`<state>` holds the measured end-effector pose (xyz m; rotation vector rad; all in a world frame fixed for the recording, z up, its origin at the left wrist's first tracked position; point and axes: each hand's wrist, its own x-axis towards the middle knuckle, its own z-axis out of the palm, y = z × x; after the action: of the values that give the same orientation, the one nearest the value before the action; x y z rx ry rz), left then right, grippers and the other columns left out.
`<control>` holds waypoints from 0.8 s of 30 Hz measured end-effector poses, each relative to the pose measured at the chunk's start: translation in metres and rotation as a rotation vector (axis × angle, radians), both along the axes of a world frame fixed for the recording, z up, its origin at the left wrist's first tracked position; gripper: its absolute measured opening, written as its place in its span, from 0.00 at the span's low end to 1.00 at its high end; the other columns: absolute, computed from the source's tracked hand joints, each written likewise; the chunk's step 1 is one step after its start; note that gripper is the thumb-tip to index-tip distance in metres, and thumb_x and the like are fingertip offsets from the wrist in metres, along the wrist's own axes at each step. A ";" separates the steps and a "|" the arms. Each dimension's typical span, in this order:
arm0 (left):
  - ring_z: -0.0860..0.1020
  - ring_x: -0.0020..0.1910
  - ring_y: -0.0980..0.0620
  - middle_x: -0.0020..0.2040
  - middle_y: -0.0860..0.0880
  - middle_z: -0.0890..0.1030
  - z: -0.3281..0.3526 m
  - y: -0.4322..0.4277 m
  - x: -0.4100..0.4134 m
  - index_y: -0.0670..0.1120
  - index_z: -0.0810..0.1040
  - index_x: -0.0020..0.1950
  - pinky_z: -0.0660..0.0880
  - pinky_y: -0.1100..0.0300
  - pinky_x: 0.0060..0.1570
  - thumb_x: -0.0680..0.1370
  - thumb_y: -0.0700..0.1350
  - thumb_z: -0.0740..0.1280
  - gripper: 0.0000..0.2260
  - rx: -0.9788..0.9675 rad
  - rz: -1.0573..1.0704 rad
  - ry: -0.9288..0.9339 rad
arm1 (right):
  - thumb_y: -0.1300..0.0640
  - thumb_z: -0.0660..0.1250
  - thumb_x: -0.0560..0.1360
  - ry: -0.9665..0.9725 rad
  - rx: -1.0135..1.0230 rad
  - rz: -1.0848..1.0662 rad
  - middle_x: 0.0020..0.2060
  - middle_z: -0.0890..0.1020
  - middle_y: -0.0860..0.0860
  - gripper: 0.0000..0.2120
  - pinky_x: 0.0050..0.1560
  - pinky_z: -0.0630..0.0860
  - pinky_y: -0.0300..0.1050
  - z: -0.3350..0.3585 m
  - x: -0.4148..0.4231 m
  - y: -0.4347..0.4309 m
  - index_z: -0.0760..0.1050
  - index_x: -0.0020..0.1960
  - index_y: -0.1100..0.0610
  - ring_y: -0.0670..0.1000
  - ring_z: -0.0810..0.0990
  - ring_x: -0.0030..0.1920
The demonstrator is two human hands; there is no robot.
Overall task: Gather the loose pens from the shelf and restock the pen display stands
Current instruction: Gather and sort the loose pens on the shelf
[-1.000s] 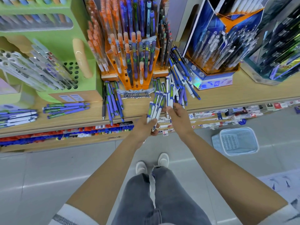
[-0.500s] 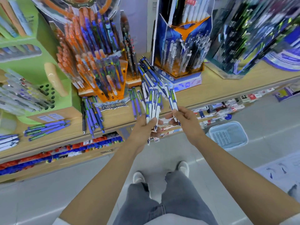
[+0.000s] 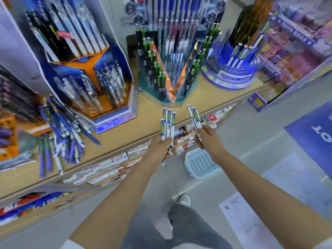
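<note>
Views: one, head-worn, wide-angle.
Position: above the person's own forearms, facing the shelf [image 3: 136,130].
Direction: forward and steeply down; floor [image 3: 251,141] fills the lower frame.
Range: near; left hand [image 3: 161,146] and right hand [image 3: 206,139], gripping pens [image 3: 168,123], sit mid-frame.

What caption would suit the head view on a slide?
Left hand grips a bundle of blue-and-white pens, right hand a smaller bunch, facing display stands on the wooden shelf.
</note>
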<state>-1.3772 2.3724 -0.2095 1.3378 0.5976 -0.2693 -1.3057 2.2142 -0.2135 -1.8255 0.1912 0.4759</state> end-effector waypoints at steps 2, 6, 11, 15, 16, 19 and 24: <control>0.74 0.27 0.55 0.40 0.50 0.80 0.000 -0.028 0.026 0.46 0.73 0.55 0.62 0.66 0.22 0.82 0.39 0.58 0.06 -0.002 -0.011 0.017 | 0.63 0.57 0.79 0.003 -0.021 -0.013 0.28 0.73 0.53 0.11 0.25 0.63 0.38 -0.001 0.029 -0.030 0.67 0.39 0.57 0.48 0.65 0.24; 0.74 0.29 0.54 0.40 0.50 0.80 -0.007 -0.068 0.078 0.45 0.73 0.56 0.63 0.65 0.22 0.82 0.40 0.58 0.06 0.016 -0.051 0.043 | 0.63 0.58 0.79 0.013 -0.039 -0.059 0.27 0.73 0.53 0.09 0.24 0.63 0.38 -0.009 0.085 -0.068 0.68 0.41 0.58 0.47 0.66 0.22; 0.74 0.24 0.57 0.40 0.45 0.80 -0.025 -0.091 0.144 0.40 0.73 0.55 0.65 0.67 0.21 0.81 0.39 0.58 0.06 0.056 -0.090 0.069 | 0.60 0.60 0.79 0.029 -0.091 -0.068 0.26 0.74 0.51 0.10 0.28 0.64 0.42 -0.036 0.152 -0.081 0.70 0.38 0.57 0.49 0.68 0.24; 0.73 0.26 0.53 0.40 0.44 0.82 -0.045 -0.098 0.185 0.39 0.74 0.57 0.64 0.64 0.23 0.80 0.40 0.60 0.08 0.090 -0.078 0.125 | 0.58 0.61 0.78 0.014 -0.141 -0.068 0.28 0.76 0.50 0.09 0.33 0.67 0.45 -0.056 0.195 -0.077 0.72 0.39 0.54 0.51 0.72 0.28; 0.72 0.25 0.54 0.37 0.46 0.81 -0.048 -0.100 0.193 0.38 0.74 0.57 0.63 0.65 0.22 0.80 0.40 0.60 0.09 0.081 -0.073 0.140 | 0.58 0.62 0.78 0.003 -0.172 -0.058 0.30 0.76 0.50 0.08 0.35 0.68 0.46 -0.060 0.203 -0.077 0.73 0.40 0.54 0.52 0.73 0.30; 0.70 0.26 0.52 0.38 0.44 0.80 -0.054 -0.104 0.212 0.38 0.74 0.58 0.63 0.64 0.22 0.80 0.41 0.60 0.10 0.065 -0.070 0.171 | 0.55 0.63 0.78 -0.036 -0.302 -0.019 0.31 0.74 0.49 0.08 0.40 0.68 0.47 -0.066 0.226 -0.076 0.75 0.41 0.55 0.53 0.73 0.36; 0.72 0.22 0.55 0.39 0.46 0.81 -0.057 -0.113 0.236 0.38 0.74 0.57 0.62 0.63 0.23 0.80 0.38 0.58 0.09 0.063 -0.042 0.201 | 0.58 0.67 0.76 -0.130 -0.380 0.112 0.32 0.77 0.54 0.08 0.39 0.69 0.48 -0.073 0.253 -0.076 0.79 0.44 0.63 0.54 0.74 0.35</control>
<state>-1.1413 2.2593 -0.2664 1.3950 0.7522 -0.4258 -1.0527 2.1385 -0.2870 -2.2410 0.0936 0.4163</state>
